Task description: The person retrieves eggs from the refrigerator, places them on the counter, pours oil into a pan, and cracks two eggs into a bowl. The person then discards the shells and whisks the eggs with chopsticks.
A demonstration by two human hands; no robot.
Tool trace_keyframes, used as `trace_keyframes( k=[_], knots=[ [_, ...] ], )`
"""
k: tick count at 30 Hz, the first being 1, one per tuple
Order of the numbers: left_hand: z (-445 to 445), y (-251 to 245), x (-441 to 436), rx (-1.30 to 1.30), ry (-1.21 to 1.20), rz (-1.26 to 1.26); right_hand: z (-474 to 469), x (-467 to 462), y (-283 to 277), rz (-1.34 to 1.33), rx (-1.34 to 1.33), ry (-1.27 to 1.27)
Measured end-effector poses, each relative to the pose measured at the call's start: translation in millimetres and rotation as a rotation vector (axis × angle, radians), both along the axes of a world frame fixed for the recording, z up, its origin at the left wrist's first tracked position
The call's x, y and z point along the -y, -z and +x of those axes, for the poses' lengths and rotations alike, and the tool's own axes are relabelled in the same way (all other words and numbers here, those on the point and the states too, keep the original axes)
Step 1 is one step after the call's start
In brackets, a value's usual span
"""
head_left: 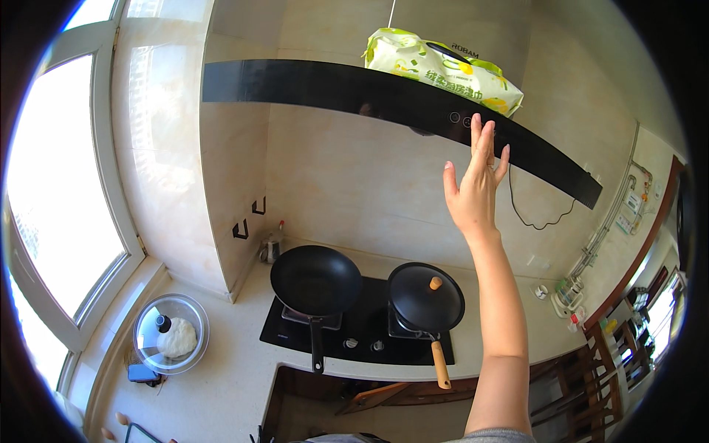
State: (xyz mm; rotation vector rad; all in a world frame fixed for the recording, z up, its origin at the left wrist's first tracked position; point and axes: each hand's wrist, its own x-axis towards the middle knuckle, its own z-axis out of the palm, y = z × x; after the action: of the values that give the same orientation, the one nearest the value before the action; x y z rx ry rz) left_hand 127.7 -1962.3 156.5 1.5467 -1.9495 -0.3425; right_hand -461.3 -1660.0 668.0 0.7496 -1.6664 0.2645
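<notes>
My right hand (477, 185) is raised to the black front panel of the range hood (332, 88). Its fingers are spread and hold nothing. The fingertips overlap a row of round control buttons (455, 117); whether they press one I cannot tell. Just above, a green and white pack of wipes (437, 69) with printed writing lies on the hood. Below, a black gas hob (365, 343) carries an uncovered black wok (317, 279) on the left and a wooden-handled pan under a black lid (424, 304) on the right. My left hand is out of view.
On the left counter stands a bowl with dough (178, 339) under a clear lid (145, 318). Beside it lies a small blue object (143, 373). An open cabinet door (371, 400) juts out below the hob. A cord (520, 219) hangs beneath the hood; wooden chairs (601, 376) stand right.
</notes>
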Motion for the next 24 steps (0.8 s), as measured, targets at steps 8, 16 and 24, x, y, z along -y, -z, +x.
trace_keyframes(
  k=[8,16,24],
  knots=[
    [-7,-1,-7,0.01,-0.01,0.073,-2,-3,-2,0.006,-0.032,0.066],
    [21,80,6,-0.18,-0.024,-0.103,-1,10,4,-0.021,-0.029,-0.215],
    [-22,-19,-49,-0.189,-0.127,-0.129,87,26,121,-0.577,0.28,-0.962]
  ],
)
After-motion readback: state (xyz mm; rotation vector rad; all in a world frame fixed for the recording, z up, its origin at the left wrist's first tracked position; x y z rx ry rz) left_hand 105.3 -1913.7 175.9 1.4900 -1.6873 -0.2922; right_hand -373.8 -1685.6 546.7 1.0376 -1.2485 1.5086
